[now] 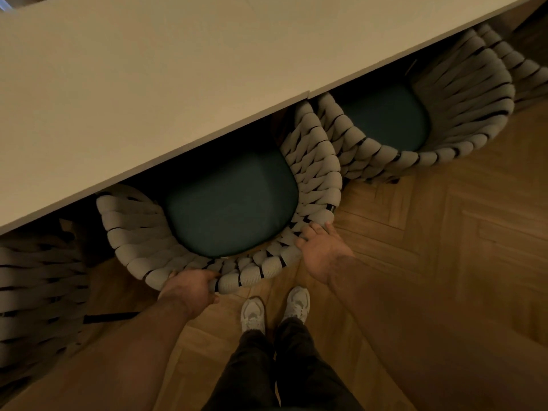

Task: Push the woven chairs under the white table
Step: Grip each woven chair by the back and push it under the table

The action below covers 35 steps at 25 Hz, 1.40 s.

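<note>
Dark trousers [267,366] and white shoes [252,314] stand bottom centre on the wood floor [444,232], squarely behind the middle woven chair [133,232]. The left hand [189,287] curls its fingers over the chair's back rim. The right hand [321,250] hooks over the rim further right, a spread hold that probably keeps the push straight. The chair's teal cushion [225,209] lies partly beneath the white tabletop [178,84]. The right woven chair [462,93] looks similarly tucked in, while the left woven chair [35,292] seems further out.
</note>
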Available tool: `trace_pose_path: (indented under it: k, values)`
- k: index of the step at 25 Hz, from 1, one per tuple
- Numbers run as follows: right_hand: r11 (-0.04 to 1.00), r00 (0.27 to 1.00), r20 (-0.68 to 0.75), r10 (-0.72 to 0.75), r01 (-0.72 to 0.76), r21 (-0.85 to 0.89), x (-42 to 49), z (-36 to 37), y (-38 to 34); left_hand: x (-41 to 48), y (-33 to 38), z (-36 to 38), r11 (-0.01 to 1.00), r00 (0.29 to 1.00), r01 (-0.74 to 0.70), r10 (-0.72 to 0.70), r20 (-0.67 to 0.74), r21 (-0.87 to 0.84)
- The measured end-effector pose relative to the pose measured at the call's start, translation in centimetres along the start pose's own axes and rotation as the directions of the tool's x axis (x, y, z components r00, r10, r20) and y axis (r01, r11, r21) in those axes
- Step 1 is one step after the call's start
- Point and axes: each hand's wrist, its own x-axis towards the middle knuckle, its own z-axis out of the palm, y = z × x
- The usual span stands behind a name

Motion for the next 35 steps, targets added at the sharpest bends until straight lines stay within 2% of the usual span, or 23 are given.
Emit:
trace_pose_path:
  k: [5,8,11,17,22,25,29,35]
  values:
    - [0.945,0.997,-0.046,0.057,-0.039,0.326,-3.4,1.2,-0.5,-0.8,1.5,-1.6,0.999,0.999,-0.013,0.015,0.048,-0.04]
    - [0.833,0.98,-0.077,0.184,-0.113,0.541,-7.0,1.2,-0.6,-2.2,3.1,-3.1,0.997,0.997,-0.066,0.068,0.046,-0.04]
    - [0.722,0.935,-0.11,0.337,-0.182,0.668,-11.6,0.5,0.7,-3.9,5.4,-5.4,0.993,0.995,-0.103,0.102,-0.015,-0.055]
    - [0.606,0.802,-0.148,0.579,-0.302,0.736,-17.6,-1.2,7.8,-4.8,13.5,-10.9,0.966,0.956,-0.258,0.258,-0.143,0.016]
    - [0.562,0.74,-0.179,0.649,-0.307,0.768,-21.4,0.4,16.6,-3.5,23.6,-14.0,0.932,0.908,-0.361,0.357,-0.22,0.022]
    - [0.562,0.723,-0.192,0.664,-0.312,0.766,-24.4,2.1,23.3,-2.8,30.6,-14.6,0.931,0.884,-0.364,0.351,-0.308,0.014]
    - [0.606,0.725,-0.22,0.653,-0.325,0.726,-28.1,4.1,31.9,-2.2,38.9,-14.2,0.948,0.901,-0.31,0.27,-0.341,-0.068]
    - [0.636,0.757,-0.224,0.614,-0.307,0.708,-27.6,3.7,39.5,-1.4,45.2,-15.0,0.963,0.921,-0.243,0.192,-0.339,-0.116]
